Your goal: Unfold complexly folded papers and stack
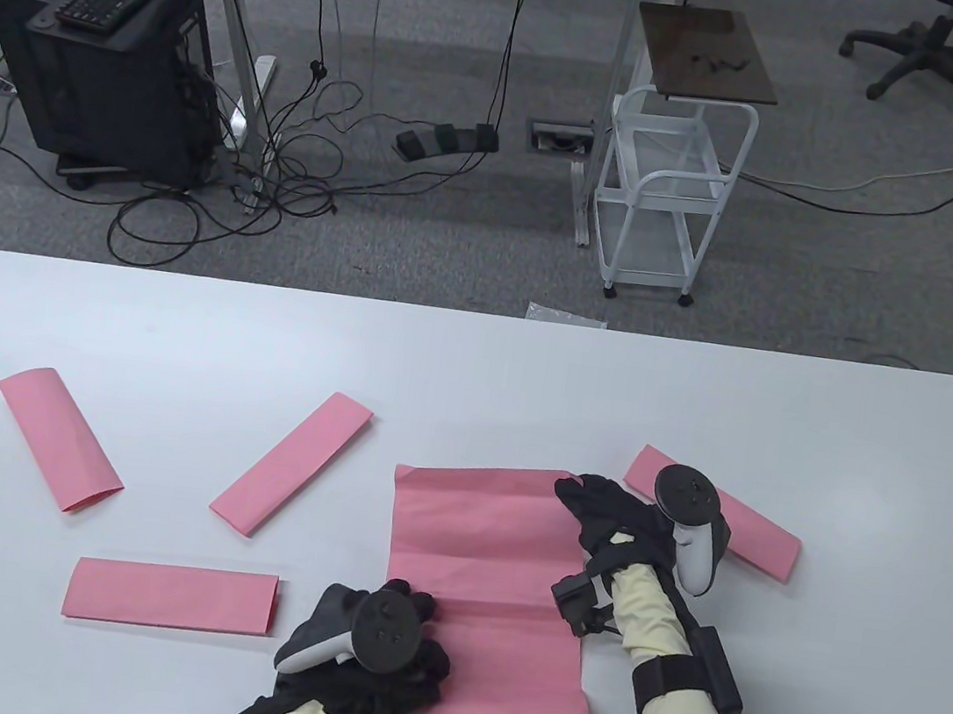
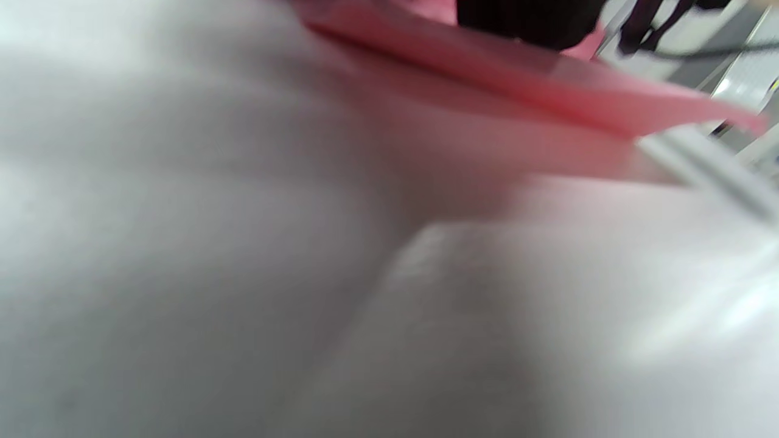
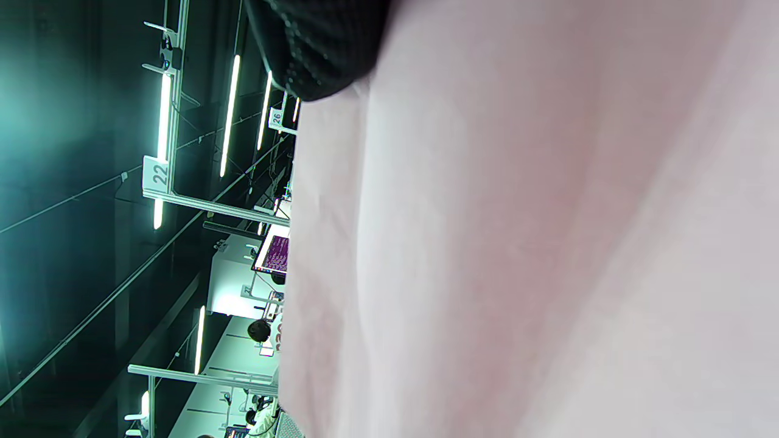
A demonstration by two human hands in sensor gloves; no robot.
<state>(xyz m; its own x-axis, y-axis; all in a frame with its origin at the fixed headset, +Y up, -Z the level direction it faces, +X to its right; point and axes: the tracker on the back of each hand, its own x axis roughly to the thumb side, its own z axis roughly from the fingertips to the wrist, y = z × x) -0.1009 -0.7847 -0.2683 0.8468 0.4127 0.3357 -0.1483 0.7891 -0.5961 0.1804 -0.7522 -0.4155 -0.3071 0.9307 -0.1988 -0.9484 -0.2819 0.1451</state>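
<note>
Pink sheet (image 1: 489,580), unfolded and creased, lies flat on the white table (image 1: 178,333) at near centre-right. Left hand (image 1: 381,654) rests on the sheet's near left corner, tracker on its back; fingers (image 1: 415,601) reach onto the paper, but whether they lie flat or curled cannot be told. Right hand (image 1: 609,517) rests on the sheet's far right corner, fingers (image 1: 573,488) laid along the paper, seemingly straight and pressing, not pinching; the grip cannot be confirmed from the wrist view.

Four folded pink strips lie on the table apart from the sheet:
- far-left strip (image 1: 59,438), slanted, well apart from the sheet
- middle strip (image 1: 290,463), slanted, left of the sheet
- near strip (image 1: 173,595), lying crosswise, just left of the left hand
- right strip (image 1: 757,538), partly hidden behind the right hand and its tracker

No stack is formed; the sheet is the only one open.

Left wrist view: blurred, shows table surface, a pink paper edge (image 2: 548,85) and a dark glove part (image 2: 529,21) at top. Right wrist view: turned sideways, shows pale table surface and a dark glove part (image 3: 322,48) at top
</note>
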